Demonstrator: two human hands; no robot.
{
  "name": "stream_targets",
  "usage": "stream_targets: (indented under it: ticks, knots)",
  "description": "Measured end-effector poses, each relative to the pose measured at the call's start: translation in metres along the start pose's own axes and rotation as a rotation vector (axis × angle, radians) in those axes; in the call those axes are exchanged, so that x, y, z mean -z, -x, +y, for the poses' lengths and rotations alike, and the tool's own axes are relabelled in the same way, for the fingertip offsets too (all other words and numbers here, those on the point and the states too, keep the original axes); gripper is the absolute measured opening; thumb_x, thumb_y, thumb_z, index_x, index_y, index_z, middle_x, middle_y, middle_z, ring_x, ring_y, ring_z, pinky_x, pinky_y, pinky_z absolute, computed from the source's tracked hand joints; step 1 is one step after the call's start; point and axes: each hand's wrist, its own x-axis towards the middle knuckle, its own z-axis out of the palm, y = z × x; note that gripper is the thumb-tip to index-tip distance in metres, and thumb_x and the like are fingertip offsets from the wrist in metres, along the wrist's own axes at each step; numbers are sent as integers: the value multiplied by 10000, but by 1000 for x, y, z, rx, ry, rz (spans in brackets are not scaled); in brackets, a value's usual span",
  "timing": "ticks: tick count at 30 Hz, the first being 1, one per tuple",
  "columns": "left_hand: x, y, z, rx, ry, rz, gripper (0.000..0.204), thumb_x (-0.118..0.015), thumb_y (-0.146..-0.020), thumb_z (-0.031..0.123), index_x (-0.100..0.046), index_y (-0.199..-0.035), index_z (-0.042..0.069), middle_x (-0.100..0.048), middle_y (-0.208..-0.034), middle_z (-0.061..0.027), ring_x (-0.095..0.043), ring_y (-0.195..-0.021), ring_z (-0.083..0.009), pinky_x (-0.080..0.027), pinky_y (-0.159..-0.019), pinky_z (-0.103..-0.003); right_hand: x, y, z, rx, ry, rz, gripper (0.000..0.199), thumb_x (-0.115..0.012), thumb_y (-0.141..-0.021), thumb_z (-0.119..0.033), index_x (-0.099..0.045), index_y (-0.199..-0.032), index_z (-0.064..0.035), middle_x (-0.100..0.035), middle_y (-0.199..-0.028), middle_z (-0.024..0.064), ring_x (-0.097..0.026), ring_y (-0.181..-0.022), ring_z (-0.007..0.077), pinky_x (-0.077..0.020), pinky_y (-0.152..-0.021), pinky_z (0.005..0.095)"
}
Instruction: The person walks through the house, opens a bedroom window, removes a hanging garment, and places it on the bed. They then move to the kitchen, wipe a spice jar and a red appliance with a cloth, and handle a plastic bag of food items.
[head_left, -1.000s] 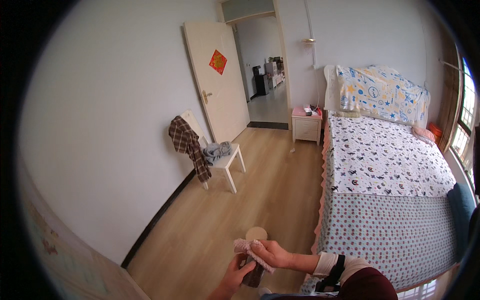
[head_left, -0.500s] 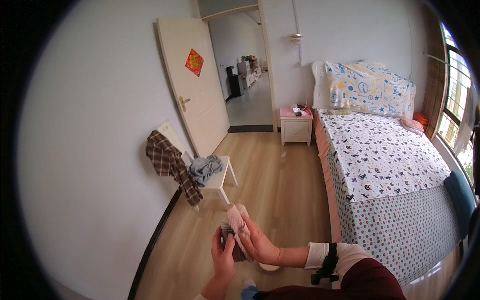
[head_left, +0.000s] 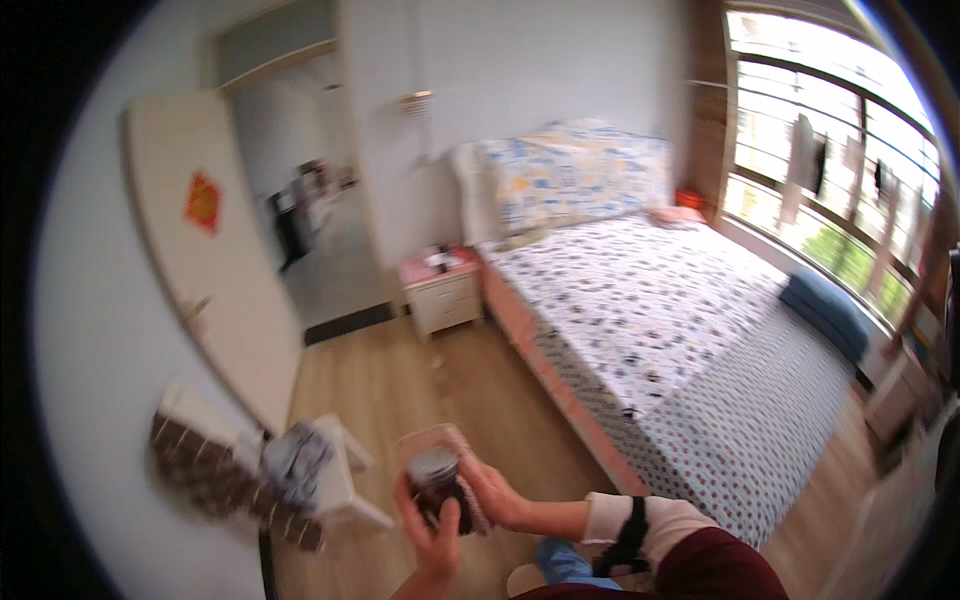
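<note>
One cream door [head_left: 215,260], as I logged it remotely, stood open. One brown plaid garment [head_left: 205,465] hung on one white chair [head_left: 340,480]; one grey cloth [head_left: 297,465] lay on its seat. One left hand [head_left: 432,540] had its fingers clamped around one dark jar [head_left: 432,495], aloft, grey-topped. One pink cloth [head_left: 425,440] met the jar, clamped against its side by one right hand [head_left: 500,500], fingers partly hidden. One bed [head_left: 690,440] stood rightmost.
</note>
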Motion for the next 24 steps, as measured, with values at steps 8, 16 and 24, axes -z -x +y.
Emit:
stream_targets:
  ticks: [8,16,24]
  knots:
    - [-51,-195,-101,-119,-154,-247,789,-595,-699,190,-180,-1339,-13,-342,-1264,-151,-388,-1149,-255,-301,-989,-373,107,-159,29,172,-307,121,490,-256,-971,-346,-355,-1304,1,-461,-1245,73,-401,-1156,146,-276,-1002,268]
    - [-45,-352,-207,-907,-363,-360,884,-688,-663,268,-154,-1301,-31,-282,-1208,-247,-432,-1018,-346,-412,-864,-479,184,-310,78,109,-608,-81,385,-349,-942,-289,-452,-1202,-24,-550,-1118,70,-499,-1053,161,-368,-925,264]
    - [-22,-467,-282,-890,-65,-605,930,-711,-706,302,-97,-1341,11,-306,-1243,-270,-439,-1045,-341,-403,-854,-455,212,-398,69,-113,-24,247,402,-313,-960,-299,-585,-996,-5,-617,-936,70,-567,-847,123,-443,-759,246]
